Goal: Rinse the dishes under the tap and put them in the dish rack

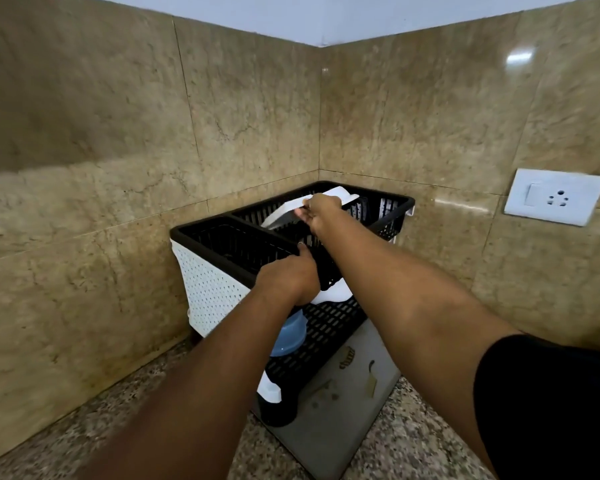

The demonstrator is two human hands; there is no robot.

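Note:
A two-tier dish rack (222, 233) of black slatted plastic with a white perforated side stands in the corner of the counter. My right hand (321, 211) reaches into its upper basket and is shut on a white plate (284, 213) that stands tilted on edge there. My left hand (288, 277) grips the front rim of the upper basket, thumb on top. On the lower tier a blue bowl (288, 336) lies on its side, partly behind my left forearm. Something white (333, 294) sits just beside my left hand.
A grey drip tray (354, 403) lies under the rack on the speckled granite counter (413, 441). Brown marble walls close in behind and to both sides. A white switch and socket plate (555, 197) is on the right wall.

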